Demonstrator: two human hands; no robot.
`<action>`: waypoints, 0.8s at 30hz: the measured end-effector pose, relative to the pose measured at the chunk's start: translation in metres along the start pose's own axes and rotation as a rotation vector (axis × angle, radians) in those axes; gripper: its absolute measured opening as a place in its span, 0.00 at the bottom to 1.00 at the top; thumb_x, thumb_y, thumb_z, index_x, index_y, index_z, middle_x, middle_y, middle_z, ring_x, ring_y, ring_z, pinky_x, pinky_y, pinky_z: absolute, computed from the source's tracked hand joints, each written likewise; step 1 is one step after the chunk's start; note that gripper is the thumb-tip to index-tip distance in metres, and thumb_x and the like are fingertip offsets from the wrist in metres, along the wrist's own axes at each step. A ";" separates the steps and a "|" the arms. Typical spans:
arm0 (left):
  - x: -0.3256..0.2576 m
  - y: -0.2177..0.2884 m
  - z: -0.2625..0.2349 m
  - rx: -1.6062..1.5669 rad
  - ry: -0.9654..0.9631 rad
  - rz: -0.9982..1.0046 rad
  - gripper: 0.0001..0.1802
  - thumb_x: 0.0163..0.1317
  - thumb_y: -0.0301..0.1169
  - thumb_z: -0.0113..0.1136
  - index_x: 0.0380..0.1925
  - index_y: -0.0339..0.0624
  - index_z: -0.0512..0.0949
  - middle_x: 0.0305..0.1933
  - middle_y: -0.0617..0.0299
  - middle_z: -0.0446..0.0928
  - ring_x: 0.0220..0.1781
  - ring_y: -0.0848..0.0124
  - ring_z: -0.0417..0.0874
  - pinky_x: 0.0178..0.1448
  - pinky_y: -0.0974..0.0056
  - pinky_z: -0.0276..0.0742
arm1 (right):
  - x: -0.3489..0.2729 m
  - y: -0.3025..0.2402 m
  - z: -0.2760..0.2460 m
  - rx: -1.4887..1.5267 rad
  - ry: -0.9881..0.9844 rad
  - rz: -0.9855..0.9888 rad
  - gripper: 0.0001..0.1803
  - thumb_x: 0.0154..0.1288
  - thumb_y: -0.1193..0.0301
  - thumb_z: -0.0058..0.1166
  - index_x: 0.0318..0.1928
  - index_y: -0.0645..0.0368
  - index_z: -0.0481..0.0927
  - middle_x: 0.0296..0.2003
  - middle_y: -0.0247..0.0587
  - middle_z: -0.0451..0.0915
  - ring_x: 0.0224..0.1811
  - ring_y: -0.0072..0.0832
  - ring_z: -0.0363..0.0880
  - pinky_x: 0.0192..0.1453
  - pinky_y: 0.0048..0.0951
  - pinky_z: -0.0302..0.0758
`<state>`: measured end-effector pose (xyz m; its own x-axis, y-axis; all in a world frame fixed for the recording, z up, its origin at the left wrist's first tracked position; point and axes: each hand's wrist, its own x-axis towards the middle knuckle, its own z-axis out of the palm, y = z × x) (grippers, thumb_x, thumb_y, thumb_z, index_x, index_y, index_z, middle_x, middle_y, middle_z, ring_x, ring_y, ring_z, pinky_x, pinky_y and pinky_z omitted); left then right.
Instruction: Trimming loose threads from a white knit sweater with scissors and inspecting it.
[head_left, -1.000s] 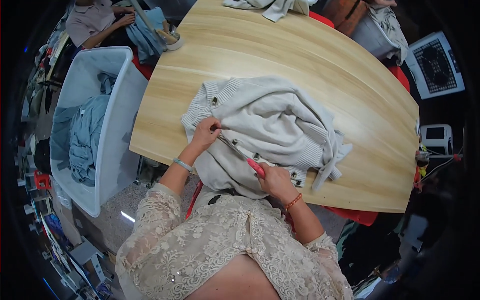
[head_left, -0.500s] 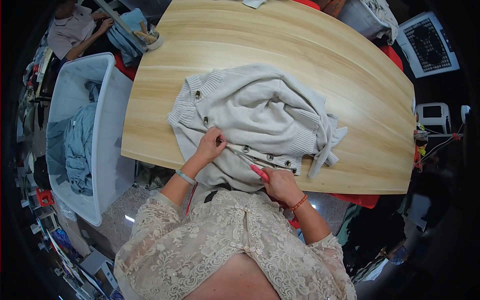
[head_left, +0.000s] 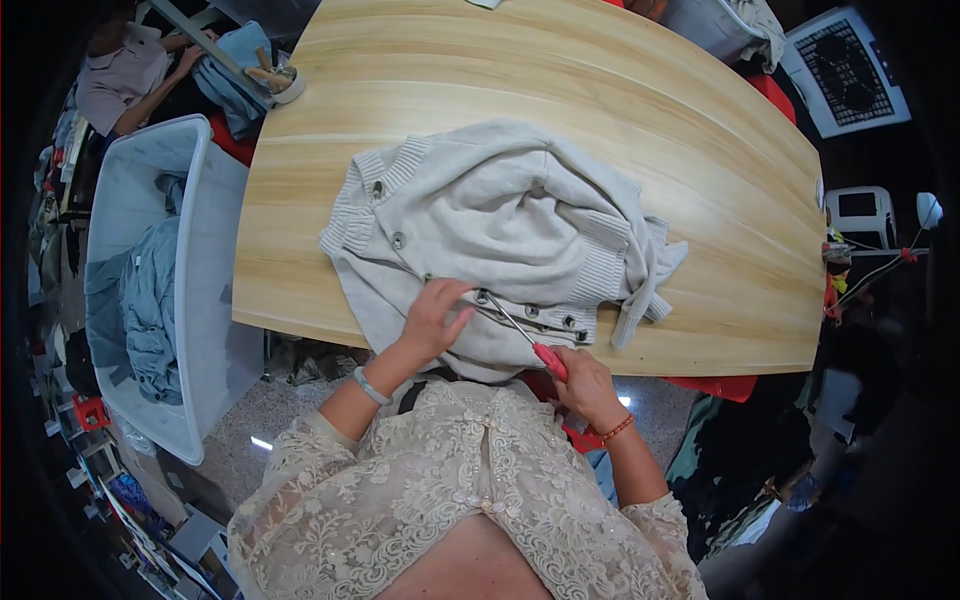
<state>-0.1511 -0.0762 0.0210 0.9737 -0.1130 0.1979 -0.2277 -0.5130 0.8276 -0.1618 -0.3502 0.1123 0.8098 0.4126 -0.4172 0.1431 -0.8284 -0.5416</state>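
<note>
A light beige knitted cardigan (head_left: 500, 200) with ribbed trim and dark buttons lies bunched on the wooden table. Along its near side runs the button band, where a button (head_left: 482, 297) sits beside the tip of a thin metal tool. My right hand (head_left: 588, 385) is closed round the red handle (head_left: 549, 362) of this tool; its slim shaft slants up and left over the band. Whether it ends in a hook or a point is too small to tell. My left hand (head_left: 432, 320) rests on the cardigan left of that button, thumb and fingers apart.
To the left stands a white plastic bin (head_left: 195, 290) with grey-blue garments (head_left: 150, 310). A small round container (head_left: 287, 88) sits at the table's far left corner. Beyond it a person (head_left: 125, 75) handles blue cloth. Another garment bin (head_left: 708, 35) stands behind the table (head_left: 720, 230).
My left hand has loosened its pinch on the band and spread its fingers. My right hand has shifted slightly right and down, and the tool's shaft now shows clearly at a button.
</note>
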 end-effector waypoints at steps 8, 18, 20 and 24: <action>0.019 0.008 0.046 0.197 -0.138 -0.085 0.21 0.51 0.26 0.63 0.47 0.40 0.71 0.45 0.52 0.70 0.48 0.52 0.73 0.51 0.54 0.72 | -0.027 0.015 -0.001 -0.160 -0.140 0.154 0.17 0.56 0.68 0.56 0.47 0.54 0.75 0.31 0.53 0.79 0.36 0.49 0.79 0.40 0.45 0.74; 0.020 -0.012 0.044 0.001 -0.104 -0.296 0.17 0.47 0.25 0.65 0.39 0.42 0.74 0.38 0.54 0.73 0.41 0.53 0.76 0.45 0.55 0.73 | -0.031 0.008 0.008 -0.096 -0.107 0.090 0.13 0.62 0.63 0.52 0.44 0.54 0.76 0.27 0.53 0.80 0.33 0.50 0.80 0.38 0.48 0.75; 0.023 -0.016 0.041 0.002 -0.200 -0.339 0.16 0.44 0.23 0.66 0.36 0.39 0.74 0.36 0.53 0.73 0.39 0.58 0.77 0.42 0.60 0.73 | -0.029 0.007 0.006 -0.097 -0.112 0.082 0.12 0.62 0.63 0.52 0.44 0.54 0.76 0.27 0.53 0.80 0.32 0.51 0.80 0.38 0.48 0.75; 0.027 -0.010 0.033 0.166 -0.327 -0.210 0.15 0.42 0.23 0.65 0.32 0.45 0.73 0.35 0.55 0.72 0.42 0.53 0.74 0.44 0.54 0.70 | -0.030 0.008 0.010 -0.046 -0.097 0.085 0.12 0.61 0.64 0.52 0.44 0.54 0.76 0.29 0.53 0.80 0.35 0.50 0.80 0.39 0.48 0.75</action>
<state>-0.1225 -0.1025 0.0009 0.9562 -0.2419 -0.1649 -0.0461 -0.6806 0.7312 -0.1903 -0.3651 0.1137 0.7618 0.3729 -0.5298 0.1043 -0.8777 -0.4678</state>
